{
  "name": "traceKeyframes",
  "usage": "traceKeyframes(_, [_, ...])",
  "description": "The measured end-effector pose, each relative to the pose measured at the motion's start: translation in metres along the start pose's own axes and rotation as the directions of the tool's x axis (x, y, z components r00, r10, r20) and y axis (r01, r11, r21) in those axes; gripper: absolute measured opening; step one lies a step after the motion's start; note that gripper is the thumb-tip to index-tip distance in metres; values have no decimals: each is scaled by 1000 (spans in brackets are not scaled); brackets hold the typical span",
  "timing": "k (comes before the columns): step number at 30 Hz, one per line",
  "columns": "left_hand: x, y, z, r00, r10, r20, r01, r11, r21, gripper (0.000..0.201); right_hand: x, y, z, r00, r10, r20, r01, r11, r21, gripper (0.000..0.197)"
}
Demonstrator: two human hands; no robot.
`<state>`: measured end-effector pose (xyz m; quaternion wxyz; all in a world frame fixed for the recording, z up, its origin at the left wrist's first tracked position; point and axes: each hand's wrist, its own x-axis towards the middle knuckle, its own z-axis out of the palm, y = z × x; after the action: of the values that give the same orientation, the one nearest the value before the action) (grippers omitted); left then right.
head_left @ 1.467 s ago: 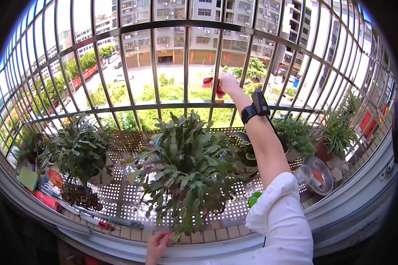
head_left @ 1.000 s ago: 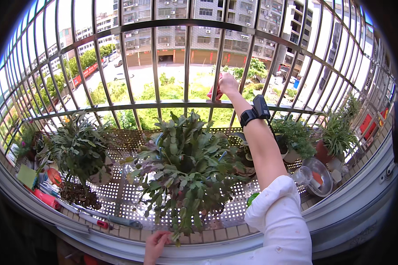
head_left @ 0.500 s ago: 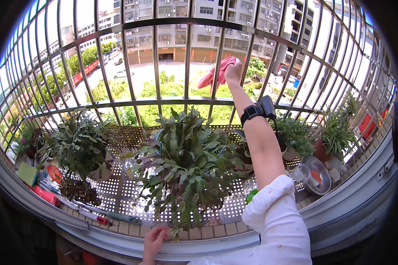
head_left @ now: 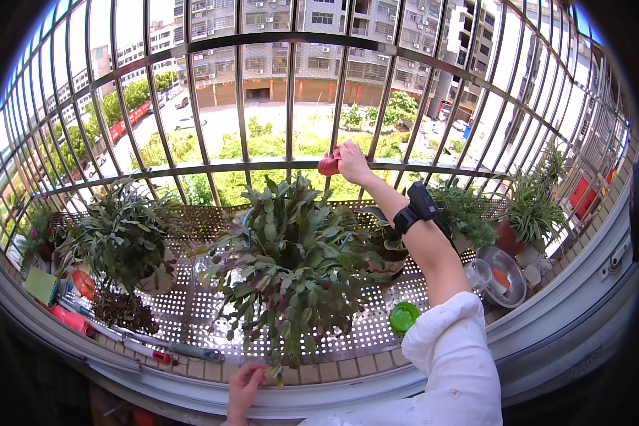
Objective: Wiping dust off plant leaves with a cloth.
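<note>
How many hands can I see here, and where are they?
2: the right hand holds a pink cloth at the metal bars; the left hand is near the big central plant.

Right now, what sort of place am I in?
Likely a caged balcony or window ledge: metal bars close it in, potted plants stand on a perforated metal base, and a multi-storey building shows beyond.

Daylight bleaches the sky (head_left: 131, 21) behind lens-bent bars (head_left: 291, 106).

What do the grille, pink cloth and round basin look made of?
Grille: metal, polished, probably stainless steel, given its bright reflections. Cloth: soft-looking matte fabric, bunched in the right hand; fibre unclear. Basin: probably metal, smooth, judging by its silvery sheen.
</note>
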<state>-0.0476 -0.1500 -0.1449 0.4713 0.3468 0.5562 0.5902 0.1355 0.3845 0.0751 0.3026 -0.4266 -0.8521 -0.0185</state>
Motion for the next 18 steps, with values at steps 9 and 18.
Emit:
traceKeyframes(9, [-7,2,-8,1000,14,-13,-15,999,-28,14,-23,1,-14,942,-332,-42,330,943,-45,29])
traceKeyframes(18, [-8,-1,-10,997,82,-13,-82,997,1,15,-41,6,-47,954,-298,-1,286,914,-287,12])
